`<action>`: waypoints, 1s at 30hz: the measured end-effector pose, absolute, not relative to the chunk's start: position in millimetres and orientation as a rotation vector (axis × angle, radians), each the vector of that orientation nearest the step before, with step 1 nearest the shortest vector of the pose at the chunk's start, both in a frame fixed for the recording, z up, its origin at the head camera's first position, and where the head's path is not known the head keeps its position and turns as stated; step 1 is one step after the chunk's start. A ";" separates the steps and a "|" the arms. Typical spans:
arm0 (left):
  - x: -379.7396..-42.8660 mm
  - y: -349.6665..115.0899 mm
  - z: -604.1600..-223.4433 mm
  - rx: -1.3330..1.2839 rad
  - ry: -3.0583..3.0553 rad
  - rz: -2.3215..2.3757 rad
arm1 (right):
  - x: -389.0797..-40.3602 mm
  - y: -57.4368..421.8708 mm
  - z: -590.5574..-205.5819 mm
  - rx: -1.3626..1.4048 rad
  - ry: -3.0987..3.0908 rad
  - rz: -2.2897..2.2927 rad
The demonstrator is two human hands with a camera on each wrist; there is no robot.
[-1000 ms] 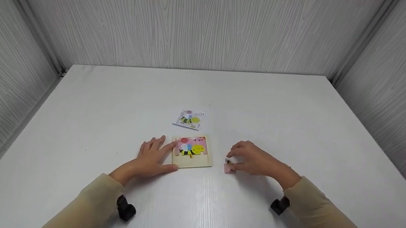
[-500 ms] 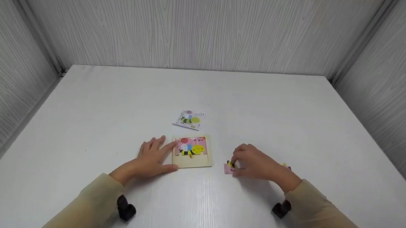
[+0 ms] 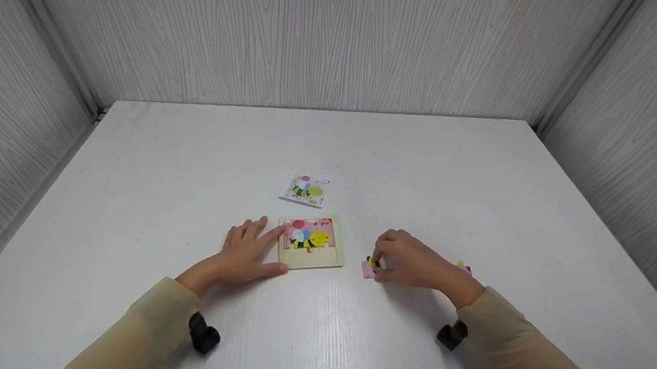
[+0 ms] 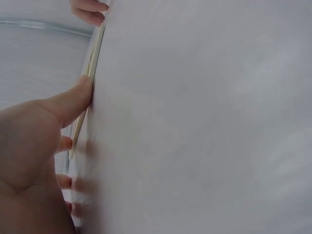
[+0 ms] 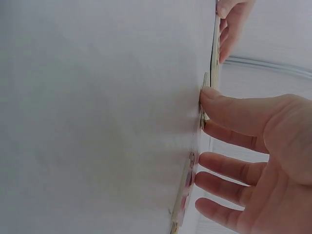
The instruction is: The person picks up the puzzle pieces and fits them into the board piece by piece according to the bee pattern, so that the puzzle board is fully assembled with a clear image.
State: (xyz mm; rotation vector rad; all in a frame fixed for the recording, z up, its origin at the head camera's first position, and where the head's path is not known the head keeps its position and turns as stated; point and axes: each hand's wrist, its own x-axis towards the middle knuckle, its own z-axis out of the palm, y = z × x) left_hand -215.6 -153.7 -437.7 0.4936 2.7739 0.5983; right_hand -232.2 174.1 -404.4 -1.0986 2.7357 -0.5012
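A small wooden puzzle board (image 3: 309, 260) lies flat on the table, bee picture pieces filling its upper part and bare wood showing along its lower strip. My left hand (image 3: 244, 259) rests at its left side, fingers spread, thumb at the near corner and index finger on the left edge. To the right of the board, my right hand (image 3: 412, 264) pinches a pink, yellow and black puzzle piece (image 3: 368, 269) between thumb and index finger. That puzzle piece (image 5: 205, 80) appears edge-on in the right wrist view, low at the table surface. Part of it is hidden by the fingers.
Beyond the board lies a square picture card (image 3: 307, 191) with the same bee. Another puzzle piece (image 3: 463, 267) shows behind the right wrist. Loose pieces (image 5: 184, 187) lie below the right fingers in the right wrist view. Pale panels (image 3: 318, 39) enclose the table's back and sides.
My right hand has lowered and its fingers have closed onto the pink puzzle piece. A piece behind the right wrist has come into view. My left hand stays on the board.
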 end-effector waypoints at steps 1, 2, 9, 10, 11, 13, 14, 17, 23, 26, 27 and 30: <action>-215.4 -153.8 -437.3 0.493 2.772 0.601 | -232.3 173.7 -403.9 -1.122 2.731 -0.506; -215.1 -153.8 -436.9 0.495 2.772 0.604 | -232.5 173.1 -403.4 -1.142 2.725 -0.511; -214.0 -153.4 -436.0 0.475 2.768 0.615 | -232.3 161.4 -399.1 -1.153 2.694 -0.528; -213.7 -153.4 -435.8 0.475 2.768 0.616 | -232.5 158.9 -398.5 -1.150 2.689 -0.539; -213.5 -153.6 -435.9 0.479 2.771 0.618 | -232.9 156.5 -398.3 -1.156 2.683 -0.552; -213.3 -153.9 -436.1 0.491 2.777 0.623 | -233.8 151.3 -397.7 -1.170 2.673 -0.573; -213.3 -154.1 -436.2 0.498 2.782 0.623 | -234.5 148.5 -397.6 -1.176 2.674 -0.578; -213.2 -154.2 -436.7 0.517 2.789 0.635 | -236.7 138.9 -397.4 -1.192 2.670 -0.589; -213.0 -154.8 -437.2 0.513 2.780 0.645 | -237.9 113.2 -394.1 -1.134 2.655 -0.573; -213.0 -154.7 -436.9 0.511 2.774 0.644 | -238.5 100.6 -394.0 -1.131 2.654 -0.545; -212.9 -154.6 -436.7 0.511 2.774 0.639 | -238.7 96.8 -394.1 -1.130 2.653 -0.535; -212.7 -155.2 -436.5 0.515 2.773 0.638 | -240.1 86.7 -395.3 -1.119 2.656 -0.511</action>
